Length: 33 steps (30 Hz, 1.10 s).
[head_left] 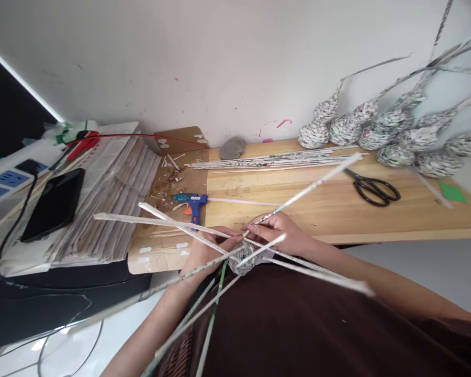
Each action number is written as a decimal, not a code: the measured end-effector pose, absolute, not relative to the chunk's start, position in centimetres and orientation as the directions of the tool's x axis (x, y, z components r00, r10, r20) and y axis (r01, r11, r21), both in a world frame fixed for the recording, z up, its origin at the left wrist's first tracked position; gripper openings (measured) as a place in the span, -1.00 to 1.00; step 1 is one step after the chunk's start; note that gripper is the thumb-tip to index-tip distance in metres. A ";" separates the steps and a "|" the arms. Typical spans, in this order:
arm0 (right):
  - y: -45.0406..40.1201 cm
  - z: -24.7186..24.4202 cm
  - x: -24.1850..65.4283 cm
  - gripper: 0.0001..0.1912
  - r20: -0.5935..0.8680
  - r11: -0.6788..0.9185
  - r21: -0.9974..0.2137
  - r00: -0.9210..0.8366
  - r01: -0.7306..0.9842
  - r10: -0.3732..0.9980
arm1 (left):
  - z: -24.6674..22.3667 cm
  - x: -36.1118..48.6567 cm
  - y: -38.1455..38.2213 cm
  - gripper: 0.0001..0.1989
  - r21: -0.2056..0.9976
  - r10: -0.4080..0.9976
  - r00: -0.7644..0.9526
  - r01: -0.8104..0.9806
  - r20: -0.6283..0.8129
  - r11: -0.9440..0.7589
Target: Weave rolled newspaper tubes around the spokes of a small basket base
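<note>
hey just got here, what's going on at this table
A person's left hand holds a small woven paper piece, its long paper strips fanning outward. The right hand pinches one strip. Beyond the hands are a blue glue gun, black scissors and several gourd-shaped woven pieces near the wall.

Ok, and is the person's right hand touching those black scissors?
Apart. The head view shows bare wooden tabletop plainly between the right hand and the black scissors.
</note>
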State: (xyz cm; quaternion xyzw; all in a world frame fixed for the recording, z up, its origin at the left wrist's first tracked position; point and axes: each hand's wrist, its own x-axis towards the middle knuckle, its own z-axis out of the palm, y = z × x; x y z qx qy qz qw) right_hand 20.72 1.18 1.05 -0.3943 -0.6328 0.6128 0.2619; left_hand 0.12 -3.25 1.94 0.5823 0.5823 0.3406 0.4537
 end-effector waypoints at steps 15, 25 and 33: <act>1.3 2.2 20.5 -0.75 0.072 0.180 -0.975 -0.580 0.131 0.811 | 2.4 0.1 -2.0 -0.89 0.832 0.987 0.162 0.545 0.020 -0.106; 3.9 2.7 19.6 -0.85 -0.023 0.187 -0.903 -0.478 0.387 0.878 | 0.8 0.2 0.9 -0.87 0.830 0.996 0.022 0.551 0.082 -0.081; 4.0 2.7 18.5 -0.87 0.167 0.425 -0.744 -0.473 0.515 0.865 | 1.6 0.8 1.4 -0.91 0.827 0.998 -0.031 0.562 0.061 -0.033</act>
